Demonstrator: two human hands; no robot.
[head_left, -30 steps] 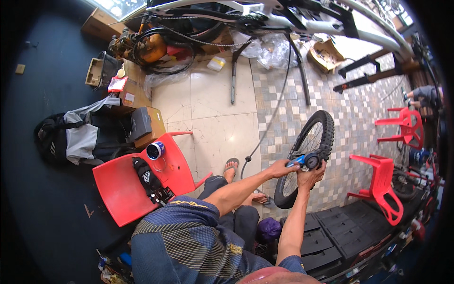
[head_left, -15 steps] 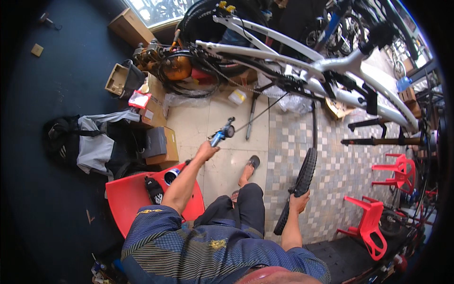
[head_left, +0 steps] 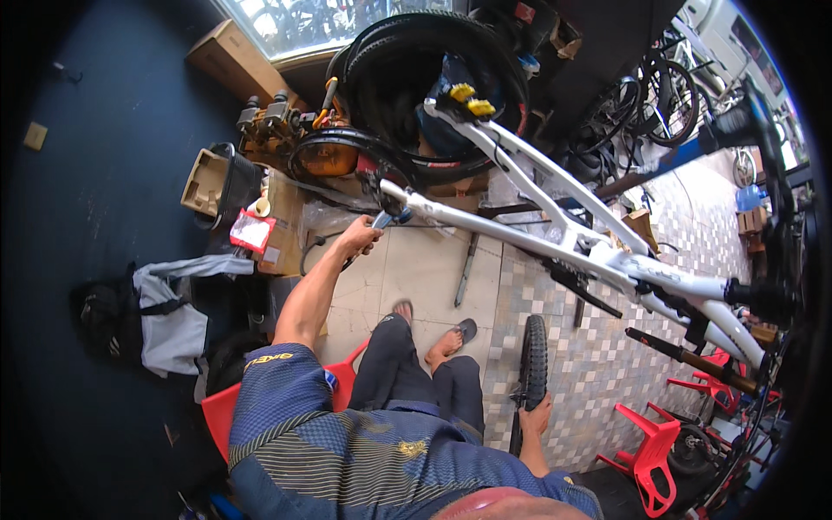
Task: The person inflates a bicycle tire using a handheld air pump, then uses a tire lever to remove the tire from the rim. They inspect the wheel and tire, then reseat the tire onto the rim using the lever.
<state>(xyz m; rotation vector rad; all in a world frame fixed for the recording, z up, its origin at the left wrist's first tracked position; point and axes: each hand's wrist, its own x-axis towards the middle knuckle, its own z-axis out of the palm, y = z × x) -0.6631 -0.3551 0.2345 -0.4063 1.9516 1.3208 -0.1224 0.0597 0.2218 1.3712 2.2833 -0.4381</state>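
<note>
My left hand (head_left: 360, 237) is stretched forward, closed around a blue-handled tyre inflator gun (head_left: 381, 220). Part of that tool is hidden by the rear end of a white bicycle frame (head_left: 485, 227), so I cannot tell whether they touch. At my right side, my right hand (head_left: 536, 416) grips a bicycle wheel with a black knobby tyre (head_left: 536, 360). The wheel is upright and seen nearly edge-on. Yellow parts (head_left: 471, 100) sit at the far end of the frame's upper tubes.
A red chair (head_left: 342, 379) is beside my left leg, and another red chair (head_left: 654, 455) stands at the right. Loose tyres (head_left: 381, 39) and an orange compressor (head_left: 328, 159) are at the back. A black bin (head_left: 238, 178) and cardboard are at the left.
My left hand has moved forward and left with the inflator gun, up to the frame's rear end. The bicycle frame appears lower in view. My right hand still holds the wheel, now lower in view.
</note>
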